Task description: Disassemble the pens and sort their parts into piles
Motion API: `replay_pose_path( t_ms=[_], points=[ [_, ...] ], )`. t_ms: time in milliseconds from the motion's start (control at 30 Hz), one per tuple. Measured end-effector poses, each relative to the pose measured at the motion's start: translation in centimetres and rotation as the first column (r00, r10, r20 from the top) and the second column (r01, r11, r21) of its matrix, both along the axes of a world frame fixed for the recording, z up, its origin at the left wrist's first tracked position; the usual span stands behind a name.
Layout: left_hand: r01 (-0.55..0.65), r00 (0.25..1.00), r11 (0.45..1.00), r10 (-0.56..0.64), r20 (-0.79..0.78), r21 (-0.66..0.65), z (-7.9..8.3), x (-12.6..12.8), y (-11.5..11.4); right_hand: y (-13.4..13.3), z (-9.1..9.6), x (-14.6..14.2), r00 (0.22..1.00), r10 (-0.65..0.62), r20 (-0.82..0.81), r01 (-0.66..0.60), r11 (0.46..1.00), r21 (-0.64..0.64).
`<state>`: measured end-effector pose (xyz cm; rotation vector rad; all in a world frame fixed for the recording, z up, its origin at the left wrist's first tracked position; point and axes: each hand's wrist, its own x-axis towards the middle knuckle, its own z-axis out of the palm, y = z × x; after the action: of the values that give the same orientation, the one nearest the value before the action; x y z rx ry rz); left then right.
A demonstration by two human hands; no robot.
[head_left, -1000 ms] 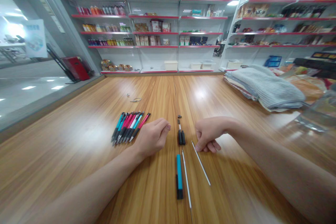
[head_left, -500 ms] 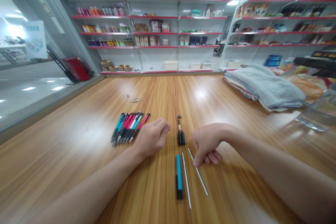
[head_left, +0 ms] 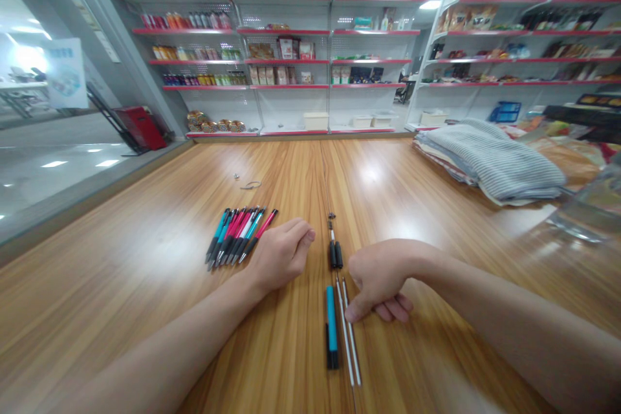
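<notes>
My right hand (head_left: 383,275) bends down over the table, its thumb and index finger at the right-hand white pen refill (head_left: 354,349) and its other fingers curled. Parallel and close beside that refill lies another white pen refill (head_left: 346,343). Left of both is a blue pen barrel (head_left: 331,317) with black parts. Two black pen grips (head_left: 336,255) and small metal pen parts (head_left: 331,216) lie in line above, between my hands. My left hand (head_left: 284,252) rests closed on the table; its curled fingers hide whatever may be inside. Several assembled pens (head_left: 240,236) lie in a row left of it.
A thin ring-shaped item (head_left: 251,185) and a tiny metal piece (head_left: 236,176) lie farther back on the wooden table (head_left: 160,207). Folded striped cloth (head_left: 495,158) and a clear container (head_left: 592,207) are on the right. Stocked shelves (head_left: 286,61) stand behind the table.
The right-hand refill has swung left from a slant to lie alongside the other one, my right hand moving slightly left with it. My left hand stays put.
</notes>
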<state>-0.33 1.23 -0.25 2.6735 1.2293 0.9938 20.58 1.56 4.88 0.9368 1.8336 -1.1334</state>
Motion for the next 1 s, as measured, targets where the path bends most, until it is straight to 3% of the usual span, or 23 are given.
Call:
replay_pose_path(
  t_ms=[233,1000],
  points=[
    [0.003,1.000,1.000,-0.003,0.003,-0.001,-0.03,-0.07,0.02,-0.02,0.12,-0.01,0.998,0.057,0.005,-0.057,0.998,0.029],
    [-0.006,1.000,1.000,0.006,-0.001,-0.004,0.10,-0.02,0.01,0.27,-0.46,0.09,1.000,0.013,-0.014,-0.013,1.000,-0.005]
  ],
)
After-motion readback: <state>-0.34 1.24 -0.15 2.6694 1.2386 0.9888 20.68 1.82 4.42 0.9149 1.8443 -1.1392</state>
